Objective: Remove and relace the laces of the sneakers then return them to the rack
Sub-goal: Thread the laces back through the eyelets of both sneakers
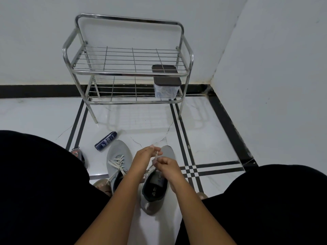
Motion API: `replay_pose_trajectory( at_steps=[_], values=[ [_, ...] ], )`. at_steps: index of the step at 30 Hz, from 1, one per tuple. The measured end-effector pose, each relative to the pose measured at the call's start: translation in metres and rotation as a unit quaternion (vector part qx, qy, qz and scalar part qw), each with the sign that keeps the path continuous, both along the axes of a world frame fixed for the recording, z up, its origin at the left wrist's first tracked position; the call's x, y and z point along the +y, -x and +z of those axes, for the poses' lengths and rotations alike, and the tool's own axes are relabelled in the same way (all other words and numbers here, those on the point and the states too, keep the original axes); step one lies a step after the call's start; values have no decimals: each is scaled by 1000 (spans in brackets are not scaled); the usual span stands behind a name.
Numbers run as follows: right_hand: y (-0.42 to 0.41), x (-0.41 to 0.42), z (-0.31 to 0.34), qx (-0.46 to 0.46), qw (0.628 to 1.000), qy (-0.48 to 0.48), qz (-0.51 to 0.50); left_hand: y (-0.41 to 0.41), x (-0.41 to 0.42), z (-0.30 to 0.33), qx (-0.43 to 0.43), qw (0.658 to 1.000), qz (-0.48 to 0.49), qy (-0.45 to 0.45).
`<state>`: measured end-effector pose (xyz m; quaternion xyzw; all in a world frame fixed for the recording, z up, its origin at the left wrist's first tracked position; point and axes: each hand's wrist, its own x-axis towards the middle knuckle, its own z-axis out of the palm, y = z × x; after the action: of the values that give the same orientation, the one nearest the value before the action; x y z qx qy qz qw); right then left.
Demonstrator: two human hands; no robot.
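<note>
- My left hand [145, 155] reaches in from seven o'clock, forearm slanting up, fingers curled and pinching a pale flat lace [156, 155] at its upper end
- My right hand [166, 164] comes from five o'clock, just beside the left, its thumb and fingers pinched on the same lace a little lower
- The lace runs short and taut between both pinches, above the right sneaker [154, 189]
- That sneaker is grey knit with a dark padded collar and lining, toe toward twelve o'clock, lying on white glossy floor [210, 144] between my knees
- The left sneaker [118, 156], at nine o'clock of my hands, is the same grey knit, its cream laces loosely threaded and spread
- The rack [127, 68] stands at twelve o'clock against the wall: shiny metal tubes, two wire-grid shelves
- A clear box with a dark lid [166, 82] sits on its lower shelf, right end
- A dark blue spray can [105, 140] lies on its side at ten o'clock of the left sneaker
</note>
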<state>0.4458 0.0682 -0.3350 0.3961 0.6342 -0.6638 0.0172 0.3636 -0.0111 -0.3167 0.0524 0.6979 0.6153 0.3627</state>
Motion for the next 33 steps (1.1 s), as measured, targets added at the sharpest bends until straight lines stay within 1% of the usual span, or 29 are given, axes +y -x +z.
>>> replay_pose_trajectory(
  at_steps=[2, 4, 5, 6, 8, 9, 11, 13, 16, 19, 21, 23, 25, 27, 29, 31, 32, 33],
  values=[
    [1, -1, 0, -14, 999, -26, 13, 4, 0, -6, 13, 1000, 6, 18],
    [3, 5, 3, -39, 997, -45, 47, 8, -1, -12, 27, 998, 29, 39],
    [4, 10, 6, -53, 992, -88, 69, 9, -2, -15, 34, 997, 37, 51],
    [5, 15, 11, -64, 980, -164, 89, 8, -2, -17, 45, 996, 43, 63],
    [6, 23, 25, -76, 936, -330, 96, 4, -3, -18, 82, 992, 28, 96],
    [6, 27, 32, -71, 915, -387, 94, 3, -2, -20, 114, 987, 10, 113],
    [6, 35, 41, -81, 880, -455, 110, 1, -5, -25, 189, 968, -23, 165],
    [1, 47, 45, -118, 854, -491, 125, 2, -10, -30, 247, 941, -12, 232],
    [-9, 72, 43, -200, 830, -508, 116, 6, -20, -32, 263, 915, 43, 301],
    [-18, 89, 42, -266, 813, -516, 49, 7, -27, -36, 247, 905, 56, 340],
    [-21, 93, 42, -283, 800, -529, -2, 6, -30, -42, 247, 895, 57, 366],
    [-23, 92, 45, -283, 799, -530, -23, 2, -33, -46, 239, 885, 58, 394],
    [-23, 88, 42, -278, 809, -519, -6, -2, -38, -49, 218, 875, 44, 430],
    [-22, 85, 38, -256, 835, -487, 7, -6, -41, -50, 218, 855, 5, 471],
    [-16, 78, 34, -219, 868, -445, 1, -8, -39, -48, 252, 843, -19, 474],
    [-5, 69, 32, -176, 900, -398, 32, -7, -28, -45, 317, 856, -25, 407],
    [1, 61, 29, -159, 915, -366, 57, -6, -20, -42, 341, 872, -34, 349],
    [5, 54, 27, -139, 934, -321, 74, -4, -11, -40, 340, 897, -50, 278]
  ],
)
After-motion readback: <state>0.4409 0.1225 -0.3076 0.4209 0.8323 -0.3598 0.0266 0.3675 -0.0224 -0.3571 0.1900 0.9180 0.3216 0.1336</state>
